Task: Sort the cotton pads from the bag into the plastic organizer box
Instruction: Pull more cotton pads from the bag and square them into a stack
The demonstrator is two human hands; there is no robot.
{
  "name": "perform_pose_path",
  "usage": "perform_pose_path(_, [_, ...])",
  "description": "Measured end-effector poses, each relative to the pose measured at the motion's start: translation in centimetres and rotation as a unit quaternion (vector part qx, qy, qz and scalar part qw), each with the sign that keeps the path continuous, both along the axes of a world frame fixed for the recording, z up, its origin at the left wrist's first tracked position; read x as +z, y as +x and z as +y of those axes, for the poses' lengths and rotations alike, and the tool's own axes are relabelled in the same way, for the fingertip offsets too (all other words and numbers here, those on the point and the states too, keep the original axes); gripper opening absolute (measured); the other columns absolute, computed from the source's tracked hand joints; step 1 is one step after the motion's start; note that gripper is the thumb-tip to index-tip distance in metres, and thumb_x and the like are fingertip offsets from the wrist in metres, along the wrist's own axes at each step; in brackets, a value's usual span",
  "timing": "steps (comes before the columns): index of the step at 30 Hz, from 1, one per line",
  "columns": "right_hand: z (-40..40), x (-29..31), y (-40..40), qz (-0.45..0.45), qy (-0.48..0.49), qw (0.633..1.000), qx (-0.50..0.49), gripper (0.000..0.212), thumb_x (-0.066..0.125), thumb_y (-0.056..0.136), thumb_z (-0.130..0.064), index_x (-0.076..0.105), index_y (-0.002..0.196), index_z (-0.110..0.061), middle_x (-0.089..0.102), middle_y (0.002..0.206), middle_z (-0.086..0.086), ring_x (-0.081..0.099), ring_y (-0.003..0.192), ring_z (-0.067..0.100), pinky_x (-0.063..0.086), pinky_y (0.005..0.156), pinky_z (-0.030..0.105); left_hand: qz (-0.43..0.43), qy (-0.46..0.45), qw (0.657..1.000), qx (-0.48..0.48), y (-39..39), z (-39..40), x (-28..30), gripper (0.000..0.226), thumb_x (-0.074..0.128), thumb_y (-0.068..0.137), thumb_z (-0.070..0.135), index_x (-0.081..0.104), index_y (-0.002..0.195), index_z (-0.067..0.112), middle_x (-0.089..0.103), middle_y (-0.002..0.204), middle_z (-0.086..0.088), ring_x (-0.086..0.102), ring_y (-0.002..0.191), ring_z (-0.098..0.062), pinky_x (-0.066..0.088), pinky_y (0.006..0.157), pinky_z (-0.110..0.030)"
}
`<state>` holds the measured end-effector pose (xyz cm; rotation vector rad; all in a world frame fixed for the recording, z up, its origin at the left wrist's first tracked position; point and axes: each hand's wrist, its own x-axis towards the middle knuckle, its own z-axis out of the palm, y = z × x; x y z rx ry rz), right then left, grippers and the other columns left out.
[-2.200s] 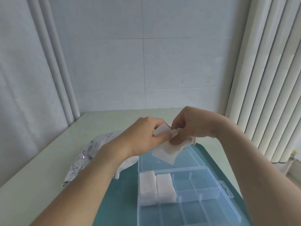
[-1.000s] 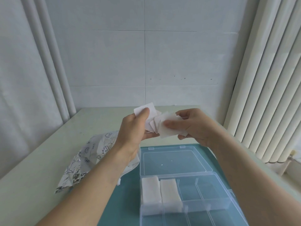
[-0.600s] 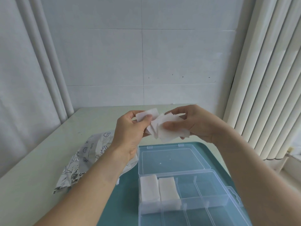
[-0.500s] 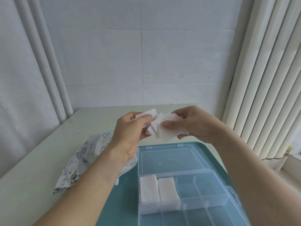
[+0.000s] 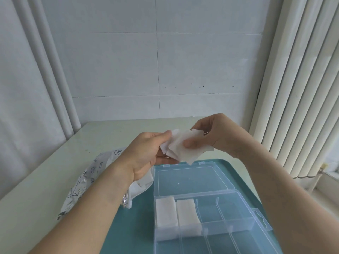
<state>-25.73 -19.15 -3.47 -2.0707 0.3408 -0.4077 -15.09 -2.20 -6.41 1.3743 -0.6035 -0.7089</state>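
While both hands hover above the box (image 5: 205, 213), the left hand (image 5: 146, 153) and right hand (image 5: 214, 136) each pinch the loose pads (image 5: 185, 149) between them. The box's lid (image 5: 190, 177) lies open; two pad stacks (image 5: 176, 213) fill its far-left compartments. Left of the box, on the counter (image 5: 45, 171), lies the bag (image 5: 88, 178), printed "Date". The box sits on a teal mat (image 5: 134, 226).

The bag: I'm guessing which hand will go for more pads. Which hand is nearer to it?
Left. The left hand is raised just above the bag and pinches pads; the right hand holds them farther right, above the box lid.
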Motion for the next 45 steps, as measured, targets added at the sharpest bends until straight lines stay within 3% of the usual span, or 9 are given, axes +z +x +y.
perform_pose_path(4, [0.5, -0.2, 0.3, -0.013, -0.068, 0.998, -0.005, 0.03, 0.095, 0.062, -0.031, 0.079, 0.087, -0.027, 0.074, 0.082, 0.001, 0.065, 0.065, 0.011, 0.055, 0.068, 0.026, -0.028, 0.011, 0.994, -0.106, -0.5, 0.3, 0.0, 0.041, 0.054, 0.097, 0.03, 0.066, 0.116, -0.004, 0.07, 0.108, -0.028, 0.07, 0.096, -0.037, 0.061, 0.081, -0.041])
perform_pose_path(8, [0.6, 0.1, 0.2, -0.003, -0.111, 0.994, 0.005, 0.051, 0.093, 0.066, -0.029, 0.071, 0.112, -0.026, 0.059, 0.062, -0.008, 0.052, 0.05, 0.007, 0.045, 0.055, 0.021, 0.013, -0.011, 0.99, -0.139, -1.0, 0.2, -0.4, 0.036, 0.05, 0.1, 0.022, 0.061, 0.121, -0.006, 0.07, 0.102, -0.025, 0.071, 0.092, -0.037, 0.061, 0.073, -0.034])
perform_pose_path(12, [0.4, 0.5, -0.1, -0.009, -0.101, 0.995, 0.011, 0.037, 0.088, 0.072, -0.01, 0.068, 0.102, -0.017, 0.075, 0.074, 0.003, 0.072, 0.058, 0.019, 0.058, 0.074, 0.05, 0.052, -0.046, 0.994, -0.088, -0.9, 0.0, -0.5, 0.033, 0.049, 0.101, 0.019, 0.058, 0.12, -0.007, 0.071, 0.097, -0.024, 0.072, 0.085, -0.037, 0.062, 0.07, -0.034])
perform_pose_path(17, [-0.3, 0.2, -0.1, -0.048, -0.036, 0.998, -0.027, 0.017, 0.086, 0.077, -0.014, 0.072, 0.085, -0.008, 0.076, 0.072, 0.006, 0.075, 0.069, 0.028, 0.06, 0.073, 0.045, 0.057, -0.072, 0.995, -0.035, -0.3, -0.1, -0.5, 0.033, 0.057, 0.096, 0.017, 0.06, 0.121, -0.005, 0.07, 0.107, -0.027, 0.07, 0.096, -0.041, 0.062, 0.074, -0.039])
perform_pose_path(25, [0.3, -0.6, 1.0, -0.093, -0.102, 0.99, 0.014, 0.007, 0.073, 0.091, -0.016, 0.079, 0.094, -0.016, 0.075, 0.077, -0.003, 0.059, 0.057, 0.003, 0.045, 0.056, 0.015, 0.098, -0.093, 0.982, -0.129, -1.1, -0.1, -0.1, 0.038, 0.053, 0.095, 0.026, 0.061, 0.123, 0.002, 0.066, 0.118, -0.025, 0.068, 0.103, -0.039, 0.061, 0.08, -0.04])
perform_pose_path(31, [1.3, -0.8, 1.2, -0.024, -0.203, 0.978, 0.041, 0.05, 0.073, 0.086, -0.046, 0.059, 0.132, -0.033, 0.063, 0.118, -0.016, 0.062, 0.103, -0.001, 0.054, 0.09, 0.024, 0.234, -0.097, 0.964, -0.079, -1.3, -0.9, -0.5, 0.031, 0.048, 0.1, 0.03, 0.064, 0.108, 0.005, 0.067, 0.091, -0.017, 0.063, 0.077, -0.027, 0.054, 0.061, -0.031])
perform_pose_path(34, [1.6, -0.9, 1.0, 0.032, -0.212, 0.972, 0.098, 0.079, 0.091, 0.066, -0.041, 0.055, 0.136, -0.033, 0.061, 0.121, -0.018, 0.059, 0.112, 0.0, 0.055, 0.094, 0.028, 0.287, -0.133, 0.943, -0.103, -1.2, -0.8, -0.5, 0.03, 0.055, 0.094, 0.029, 0.064, 0.112, 0.007, 0.066, 0.101, -0.011, 0.055, 0.088, -0.023, 0.052, 0.075, -0.032])
perform_pose_path(39, [1.7, -1.3, 1.3, -0.036, -0.164, 0.98, 0.107, 0.07, 0.094, 0.062, -0.013, 0.065, 0.125, -0.025, 0.071, 0.108, -0.014, 0.065, 0.105, -0.002, 0.055, 0.094, 0.025, 0.289, -0.142, 0.938, -0.129, -0.6, -0.8, -1.1, 0.025, 0.054, 0.089, 0.012, 0.072, 0.105, 0.003, 0.056, 0.115, -0.016, 0.048, 0.103, -0.024, 0.037, 0.109, -0.047])
perform_pose_path(45, [1.9, -1.1, 1.1, -0.038, -0.164, 0.977, 0.131, 0.084, 0.098, 0.058, -0.02, 0.059, 0.131, -0.031, 0.064, 0.123, -0.019, 0.059, 0.116, -0.001, 0.054, 0.094, 0.021, 0.27, -0.119, 0.944, -0.146, -0.7, -0.6, -1.1, 0.03, 0.06, 0.084, 0.008, 0.056, 0.113, 0.008, 0.058, 0.103, -0.013, 0.061, 0.092, -0.028, 0.056, 0.078, -0.042])
